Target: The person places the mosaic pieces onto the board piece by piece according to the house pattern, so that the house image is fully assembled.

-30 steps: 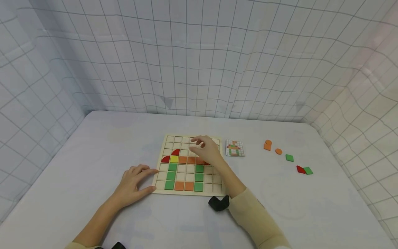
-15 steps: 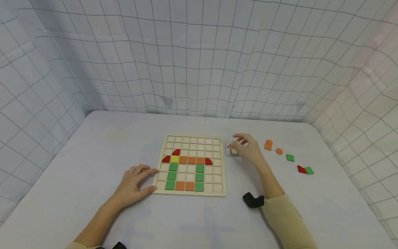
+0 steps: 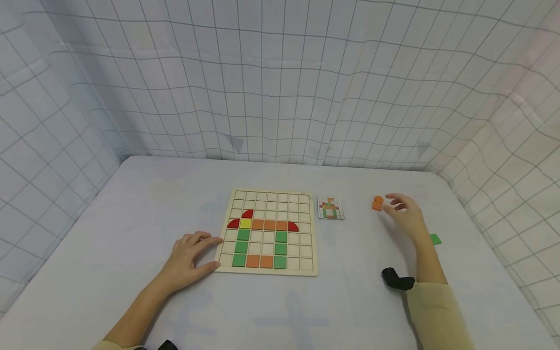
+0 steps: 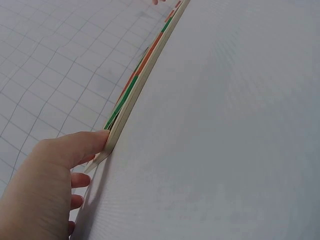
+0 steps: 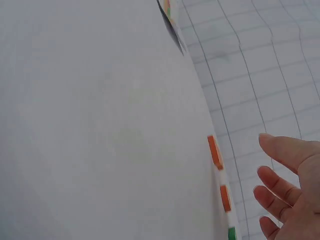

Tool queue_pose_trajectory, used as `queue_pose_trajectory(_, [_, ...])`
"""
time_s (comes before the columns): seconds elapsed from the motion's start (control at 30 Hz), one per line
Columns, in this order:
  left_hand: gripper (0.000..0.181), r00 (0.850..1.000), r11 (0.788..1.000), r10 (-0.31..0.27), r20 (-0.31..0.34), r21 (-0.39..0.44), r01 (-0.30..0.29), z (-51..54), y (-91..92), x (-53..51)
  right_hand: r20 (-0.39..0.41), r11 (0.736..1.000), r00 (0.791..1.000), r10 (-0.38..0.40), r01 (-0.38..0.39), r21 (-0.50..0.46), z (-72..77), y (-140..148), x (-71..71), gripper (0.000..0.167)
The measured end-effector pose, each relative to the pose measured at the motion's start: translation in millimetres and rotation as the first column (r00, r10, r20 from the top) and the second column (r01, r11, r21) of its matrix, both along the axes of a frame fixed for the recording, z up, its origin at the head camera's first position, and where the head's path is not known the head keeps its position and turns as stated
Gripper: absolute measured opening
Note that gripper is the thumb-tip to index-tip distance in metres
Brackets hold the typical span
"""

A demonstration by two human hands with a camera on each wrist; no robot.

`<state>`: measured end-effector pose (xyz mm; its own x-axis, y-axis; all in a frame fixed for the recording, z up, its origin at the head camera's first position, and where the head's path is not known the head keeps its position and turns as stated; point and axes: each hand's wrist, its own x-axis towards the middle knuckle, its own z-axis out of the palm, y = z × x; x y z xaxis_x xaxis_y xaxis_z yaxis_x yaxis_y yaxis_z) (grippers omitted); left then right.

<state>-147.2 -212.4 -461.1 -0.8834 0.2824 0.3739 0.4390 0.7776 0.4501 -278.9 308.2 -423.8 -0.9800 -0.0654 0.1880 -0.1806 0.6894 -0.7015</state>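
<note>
Right hand (image 3: 408, 217) parted, holding nothing, beside orange square (image 3: 376, 206) and orange disc (image 3: 378, 199), right of frame; both likely light, stiff; best pinched by edges; left hand (image 3: 188, 257), loosely spread, touches board (image 3: 269, 236), centre.

On desk (image 3: 131, 228): grid board (image 3: 268, 236), tiles (image 3: 241, 247) in its cells; left hand (image 3: 185, 257) at the board's front left corner. Just right of board: pattern card (image 3: 330, 208). Farther right: disc (image 3: 378, 199) behind square tile (image 3: 376, 206); right hand (image 3: 406, 216) just right of both.

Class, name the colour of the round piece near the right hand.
The round piece is orange; the head view shows it best.
</note>
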Motion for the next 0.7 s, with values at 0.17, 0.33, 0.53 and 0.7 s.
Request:
queue_pose_trajectory(0.17, [0.046, 1.000, 1.000, -0.001, -0.004, 0.004, 0.001, -0.4, -0.2, -0.3, 0.110, 0.998, 0.994, 0.014, -0.020, 0.058, 1.6, 29, 7.7, 0.048])
queue_pose_trajectory(0.33, [0.046, 1.000, 1.000, 0.002, 0.002, 0.002, -0.002, -0.3, -0.5, -0.6, 0.149, 0.991, 0.988, 0.046, -0.064, 0.119, -3.3, 54, 9.5, 0.047])
queue_pose_trajectory(0.53, [0.046, 1.000, 1.000, -0.004, 0.000, 0.006, 0.004, -0.5, -0.4, -1.1, 0.169, 0.987, 0.982, 0.079, -0.100, 0.122, -9.5, 73, 12.3, 0.045])
queue_pose_trajectory(0.7, [0.046, 1.000, 1.000, -0.002, 0.005, 0.003, 0.002, -0.6, -0.3, -0.7, 0.221, 0.991, 0.973, 0.069, -0.093, 0.100, -12.1, 82, 16.4, 0.049])
